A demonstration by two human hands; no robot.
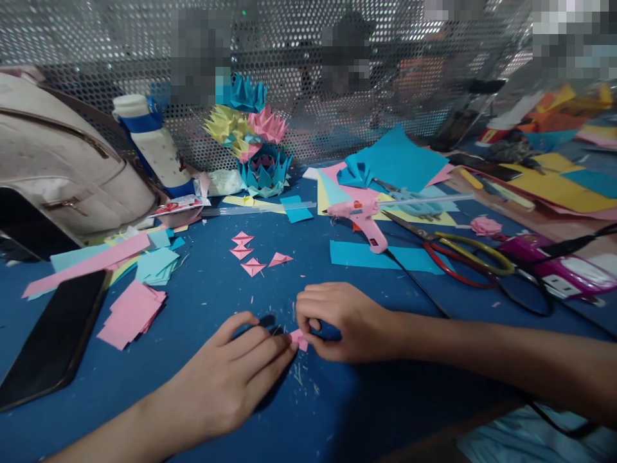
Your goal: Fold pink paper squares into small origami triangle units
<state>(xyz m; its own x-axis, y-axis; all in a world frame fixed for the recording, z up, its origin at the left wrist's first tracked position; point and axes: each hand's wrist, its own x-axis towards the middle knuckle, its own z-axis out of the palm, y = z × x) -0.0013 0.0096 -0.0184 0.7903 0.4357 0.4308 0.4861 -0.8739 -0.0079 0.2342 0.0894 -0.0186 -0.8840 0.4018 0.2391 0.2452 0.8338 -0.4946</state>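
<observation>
The left hand (241,370) holds a small pink paper (303,342) against the surface (284,431) at its fingertips. The right hand (344,321), fingers curled, meets the other edge; its grip is unclear. The paper lies between both, long axis hidden. Folded pieces (253,267) lie beyond.

Fingers of a person's left hand (236,370) and right hand (349,321) pinch a small pink paper (302,341) toward a blue worktop's (202,296) near edge, with four folded pink pieces (253,265) beyond, a pink glue gun (362,217) farther back and paper flowers (265,179) by the far edge.
</observation>
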